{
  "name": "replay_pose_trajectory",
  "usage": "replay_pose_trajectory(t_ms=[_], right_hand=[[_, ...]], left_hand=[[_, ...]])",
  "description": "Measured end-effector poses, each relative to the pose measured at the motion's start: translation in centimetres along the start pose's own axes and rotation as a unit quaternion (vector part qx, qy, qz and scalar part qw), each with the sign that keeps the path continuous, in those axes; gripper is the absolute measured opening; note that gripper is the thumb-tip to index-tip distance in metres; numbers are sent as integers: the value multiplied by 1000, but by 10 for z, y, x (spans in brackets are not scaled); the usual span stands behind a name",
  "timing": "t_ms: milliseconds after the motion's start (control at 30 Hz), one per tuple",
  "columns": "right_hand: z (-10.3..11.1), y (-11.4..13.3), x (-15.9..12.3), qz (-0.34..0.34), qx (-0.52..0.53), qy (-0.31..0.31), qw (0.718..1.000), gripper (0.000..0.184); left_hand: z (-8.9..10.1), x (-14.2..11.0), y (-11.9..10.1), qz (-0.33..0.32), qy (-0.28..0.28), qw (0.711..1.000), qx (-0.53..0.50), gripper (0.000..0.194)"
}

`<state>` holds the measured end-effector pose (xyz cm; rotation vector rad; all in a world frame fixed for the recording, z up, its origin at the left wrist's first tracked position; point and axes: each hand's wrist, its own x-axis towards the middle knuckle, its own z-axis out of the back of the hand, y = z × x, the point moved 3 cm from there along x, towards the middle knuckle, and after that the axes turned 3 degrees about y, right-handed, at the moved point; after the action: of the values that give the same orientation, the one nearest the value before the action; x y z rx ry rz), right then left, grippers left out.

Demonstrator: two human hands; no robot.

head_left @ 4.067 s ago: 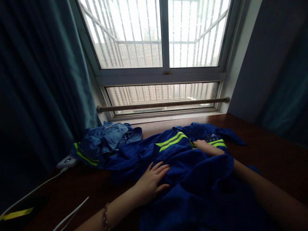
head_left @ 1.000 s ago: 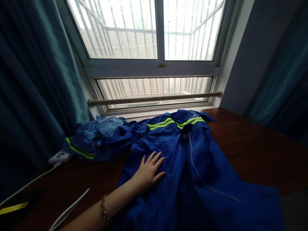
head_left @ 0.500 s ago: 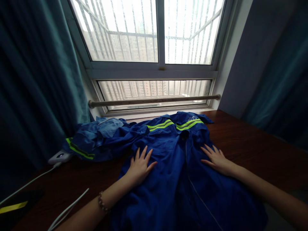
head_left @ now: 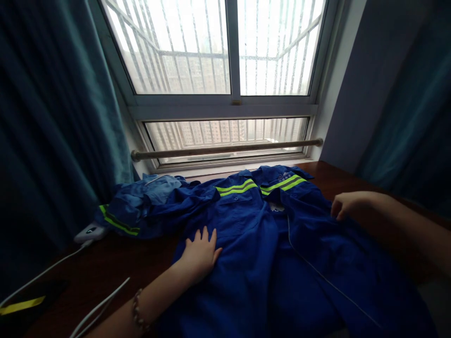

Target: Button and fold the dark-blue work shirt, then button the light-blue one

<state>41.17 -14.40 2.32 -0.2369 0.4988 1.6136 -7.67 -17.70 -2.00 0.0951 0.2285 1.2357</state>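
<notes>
A blue work jacket [head_left: 268, 230] with yellow-green reflective stripes lies spread front-up on a dark wooden table [head_left: 355, 180], collar toward the window. My left hand [head_left: 200, 252] rests flat on the jacket's left front, fingers stretched and close together, a bead bracelet on the wrist. My right hand [head_left: 347, 203] is at the jacket's right edge with its fingers curled down onto the fabric, pinching it.
A second blue garment [head_left: 141, 206] with a reflective stripe lies crumpled at the left. A white device [head_left: 89, 231] with a cable, another white cable [head_left: 102, 307] and a dark object with a yellow strip [head_left: 21, 304] lie at the near left. A rail [head_left: 225, 149] and curtains frame the window.
My right hand left the jacket's front, moved right and up to its edge and curled onto the fabric. My left hand slid slightly toward me and its fingers drew together.
</notes>
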Motion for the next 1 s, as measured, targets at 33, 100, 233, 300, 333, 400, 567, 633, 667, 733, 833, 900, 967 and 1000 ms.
replay_pose_trajectory(t_ms=[33, 100, 233, 300, 333, 400, 567, 633, 667, 733, 833, 900, 967, 1000], right_hand=[[9, 12, 5, 17, 5, 26, 999, 26], [28, 44, 20, 80, 7, -30, 996, 23], [34, 114, 68, 141, 99, -164, 971, 26], [19, 144, 94, 154, 112, -113, 975, 23], [10, 157, 104, 165, 115, -75, 977, 22], [-5, 177, 120, 190, 120, -12, 974, 21], [-21, 197, 137, 212, 132, -33, 968, 35], [-23, 199, 141, 188, 130, -102, 968, 39], [-24, 201, 142, 168, 125, -143, 967, 38], [-28, 204, 143, 131, 108, -221, 960, 35], [-34, 209, 143, 115, 75, -286, 948, 39], [-38, 211, 144, 116, 57, -297, 946, 46], [-39, 210, 148, 113, 47, -297, 947, 53], [-39, 208, 150, 111, 46, -297, 947, 54]], left_hand=[[3, -4, -3, 5, 13, 1000, 11, 58], [9, -8, -9, 16, 36, 999, 23, 61], [21, -10, -19, 41, 49, 998, 24, 62], [26, -10, -20, 53, 50, 997, 16, 59], [28, -10, -20, 56, 53, 997, 7, 57], [33, -7, -17, 46, 65, 997, -11, 53], [59, 29, -10, 5, 93, 996, -5, 43], [74, 61, -19, -2, 54, 998, -40, 34], [82, 80, -26, 0, 1, 997, -80, 30], [90, 119, -46, -2, -62, 991, -118, 33], [86, 170, -75, -9, -128, 977, -170, 35], [73, 192, -86, -12, -152, 967, -206, 33], [57, 204, -87, -12, -170, 955, -242, 32], [49, 208, -85, -12, -178, 949, -260, 32]])
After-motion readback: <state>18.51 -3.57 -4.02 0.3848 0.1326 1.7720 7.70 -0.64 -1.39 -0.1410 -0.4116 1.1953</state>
